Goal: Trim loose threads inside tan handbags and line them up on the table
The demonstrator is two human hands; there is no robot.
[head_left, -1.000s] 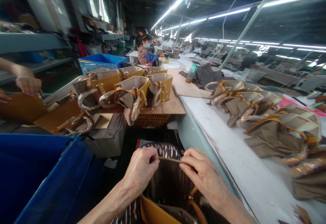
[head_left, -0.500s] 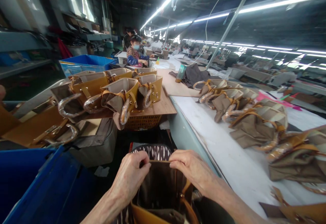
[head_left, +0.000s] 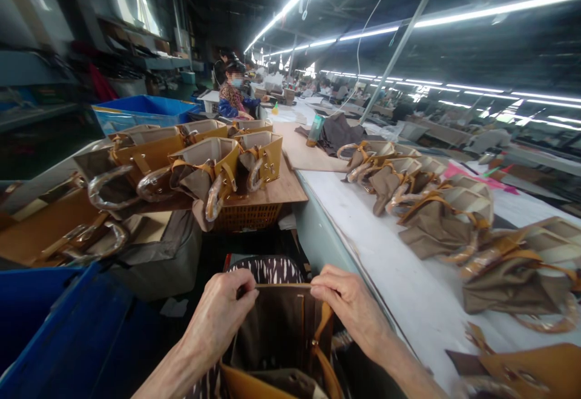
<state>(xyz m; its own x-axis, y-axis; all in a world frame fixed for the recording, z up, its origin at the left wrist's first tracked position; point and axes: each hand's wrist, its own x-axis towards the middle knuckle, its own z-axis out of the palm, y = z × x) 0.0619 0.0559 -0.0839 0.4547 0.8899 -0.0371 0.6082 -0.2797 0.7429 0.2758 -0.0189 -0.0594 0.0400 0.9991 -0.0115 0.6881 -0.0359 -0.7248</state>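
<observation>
A tan handbag [head_left: 276, 350] with a brown lining rests on my lap at the bottom centre. My left hand [head_left: 218, 317] is closed, pinching the far top edge of the bag at its left end. My right hand [head_left: 347, 305] is closed too, pinching the same edge at its right end. The edge is stretched straight between the two hands. A tan strap hangs inside the bag near my right hand.
Several tan handbags [head_left: 204, 157] stand on a board over an orange basket [head_left: 245, 216]. More bags [head_left: 436, 217] lie along the white table [head_left: 385, 278] at the right. A blue bin [head_left: 59, 332] is at the lower left. A person [head_left: 231, 93] sits farther back.
The view has swung right, so everything has shifted left in the picture. My hands keep pinching the bag's edge and have dropped slightly lower. The other person's hands at the left have left the view.
</observation>
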